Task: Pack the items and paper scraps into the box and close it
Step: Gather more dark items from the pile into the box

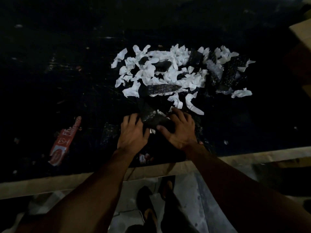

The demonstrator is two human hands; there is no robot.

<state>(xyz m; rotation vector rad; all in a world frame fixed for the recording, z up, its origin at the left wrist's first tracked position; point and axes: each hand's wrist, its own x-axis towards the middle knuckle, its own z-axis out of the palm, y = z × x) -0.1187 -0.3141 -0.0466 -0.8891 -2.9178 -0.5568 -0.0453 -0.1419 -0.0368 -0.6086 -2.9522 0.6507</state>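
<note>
paper scraps (161, 73): white, torn, heaped mid-tabletop (50, 81). I judge them featherlight and crushable, and best scooped from the heap's edges.
dark speckled strips (159, 89): lie among the scraps. They look limp and light, so I would lift each at mid-length.
dark speckled bundle (154, 117): near the front edge, between the hands. It seems soft and pliable.
left hand (133, 132): fingers curled over the bundle's left side.
right hand (180, 130): thumb and fingers clasp its right side.
cardboard box (301, 36): far right, partly in view, well apart from the heap.
red label (64, 142): flat, at left.
</note>
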